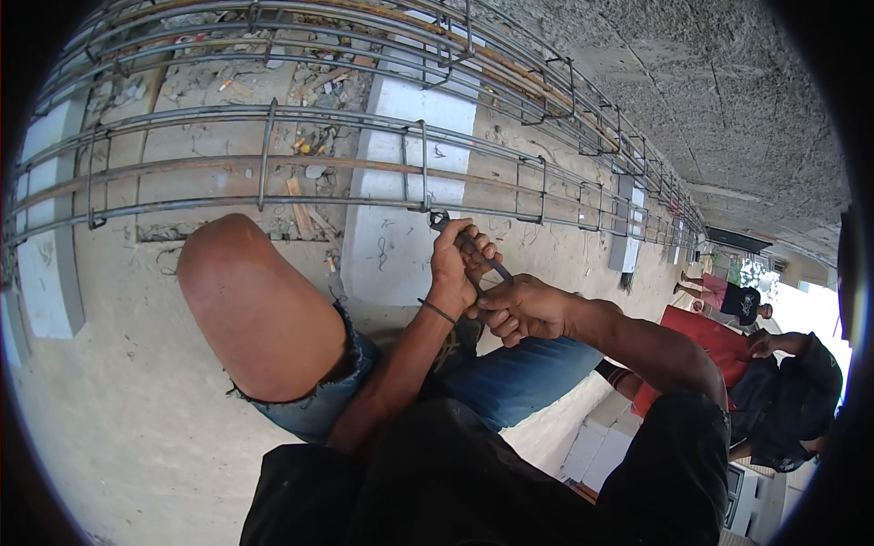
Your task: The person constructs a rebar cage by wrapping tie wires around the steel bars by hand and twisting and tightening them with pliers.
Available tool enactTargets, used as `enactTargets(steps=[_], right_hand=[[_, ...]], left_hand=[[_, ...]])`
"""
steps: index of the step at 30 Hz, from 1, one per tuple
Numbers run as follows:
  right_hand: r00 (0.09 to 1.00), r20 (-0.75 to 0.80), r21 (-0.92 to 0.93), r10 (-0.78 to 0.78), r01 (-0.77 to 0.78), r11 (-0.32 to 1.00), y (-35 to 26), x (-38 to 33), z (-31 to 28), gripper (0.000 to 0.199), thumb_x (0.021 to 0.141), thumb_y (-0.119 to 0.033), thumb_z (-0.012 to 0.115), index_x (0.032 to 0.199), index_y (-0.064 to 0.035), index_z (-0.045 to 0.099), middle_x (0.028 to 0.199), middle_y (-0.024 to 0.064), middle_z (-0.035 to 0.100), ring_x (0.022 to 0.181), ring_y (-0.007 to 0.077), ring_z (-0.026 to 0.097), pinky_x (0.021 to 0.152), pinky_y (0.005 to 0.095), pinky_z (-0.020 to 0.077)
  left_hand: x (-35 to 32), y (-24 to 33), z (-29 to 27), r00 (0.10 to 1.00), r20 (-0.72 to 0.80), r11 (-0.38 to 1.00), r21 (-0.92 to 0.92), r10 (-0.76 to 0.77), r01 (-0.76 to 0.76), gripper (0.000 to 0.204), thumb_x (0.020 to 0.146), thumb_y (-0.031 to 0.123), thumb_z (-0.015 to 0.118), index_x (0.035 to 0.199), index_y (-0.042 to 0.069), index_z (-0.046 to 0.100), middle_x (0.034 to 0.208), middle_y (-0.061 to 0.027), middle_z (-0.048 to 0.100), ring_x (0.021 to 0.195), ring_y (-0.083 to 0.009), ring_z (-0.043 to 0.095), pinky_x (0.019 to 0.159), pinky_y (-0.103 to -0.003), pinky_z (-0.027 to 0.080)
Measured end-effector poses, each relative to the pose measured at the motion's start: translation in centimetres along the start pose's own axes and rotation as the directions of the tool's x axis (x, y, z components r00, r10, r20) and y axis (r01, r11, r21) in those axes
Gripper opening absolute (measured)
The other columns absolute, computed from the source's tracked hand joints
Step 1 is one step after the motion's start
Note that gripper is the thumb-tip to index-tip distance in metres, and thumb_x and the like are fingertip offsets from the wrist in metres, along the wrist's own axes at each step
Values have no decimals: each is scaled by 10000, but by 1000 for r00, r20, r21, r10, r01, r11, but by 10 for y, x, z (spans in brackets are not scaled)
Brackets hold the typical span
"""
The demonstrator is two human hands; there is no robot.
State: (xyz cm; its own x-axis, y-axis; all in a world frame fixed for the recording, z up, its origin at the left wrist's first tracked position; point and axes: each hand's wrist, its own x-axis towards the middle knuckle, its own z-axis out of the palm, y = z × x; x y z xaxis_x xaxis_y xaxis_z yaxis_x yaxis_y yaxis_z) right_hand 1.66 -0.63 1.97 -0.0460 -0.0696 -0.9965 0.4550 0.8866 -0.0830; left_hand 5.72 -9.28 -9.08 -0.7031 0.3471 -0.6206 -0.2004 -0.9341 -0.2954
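While the left hand (455,264) clenches the handle of a dark tying tool (473,250) whose hooked tip sits at a crossing of the rebar cage (273,164), the right hand (523,309) comes in just beside it, its fingers (496,318) curled against the lower end of the same tool; whether they pinch the tool itself or a strand of wire I cannot tell. The work looks to be mid-tie: a stirrup (423,164) being bound to the lowest long bar (319,202) of the cage. To my judgement the next move calls for a steady twist of the tool with the tip kept hooked at the joint, both hands staying close. The cage rests on white concrete blocks (401,246) over a sandy floor (118,391), with the person's bare knee (246,291) raised to the left. No container shows anywhere in view, so nothing can be said of contents. Other people (774,364) crouch well apart at the right
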Motion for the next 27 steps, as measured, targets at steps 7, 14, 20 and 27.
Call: enactTargets(steps=[7, 14, 20, 27], right_hand=[[579, -401, -912, -710, -323, 252, 14, 6, -21, 213, 774, -76, 534, 953, 34, 496, 741, 147, 517, 672, 268, 547, 592, 397, 447], [858, -350, -618, -377, 92, 781, -4, -30, 0, 298, 778, -143, 628, 958, 35, 473, 883, 179, 575, 800, 267, 610, 673, 371, 490], [936, -234, -404, -262, 151, 902, -1, -21, -2, 275, 824, -85, 548, 1075, 2, 479, 933, 215, 571, 869, 296, 606, 752, 380, 464], [659, -226, -899, -718, -424, -106, -9, -30, 7, 442, 752, -57, 565, 1182, -23, 468, 912, 167, 447, 801, 277, 466, 612, 389, 387]], left_hand=[[17, -5, 22, 990, -38, 987, -83, 134, -136, 223, 789, 301, 642, 776, 98, 550, 715, -41, 596, 720, -227, 618, 777, -359, 481], [32, -7, -20, 907, 421, 958, -263, 8, 114, 291, 801, 274, 539, 569, 154, 410, 535, -15, 447, 502, -189, 473, 610, -364, 423], [18, -15, 0, 972, 225, 991, -127, 67, -40, 169, 809, 265, 557, 741, 112, 532, 678, -43, 561, 679, -201, 578, 706, -340, 453], [12, -14, 1, 949, 200, 966, -132, 244, -220, 392, 859, 344, 618, 1117, 69, 511, 997, -117, 616, 922, -222, 611, 801, -358, 484]])
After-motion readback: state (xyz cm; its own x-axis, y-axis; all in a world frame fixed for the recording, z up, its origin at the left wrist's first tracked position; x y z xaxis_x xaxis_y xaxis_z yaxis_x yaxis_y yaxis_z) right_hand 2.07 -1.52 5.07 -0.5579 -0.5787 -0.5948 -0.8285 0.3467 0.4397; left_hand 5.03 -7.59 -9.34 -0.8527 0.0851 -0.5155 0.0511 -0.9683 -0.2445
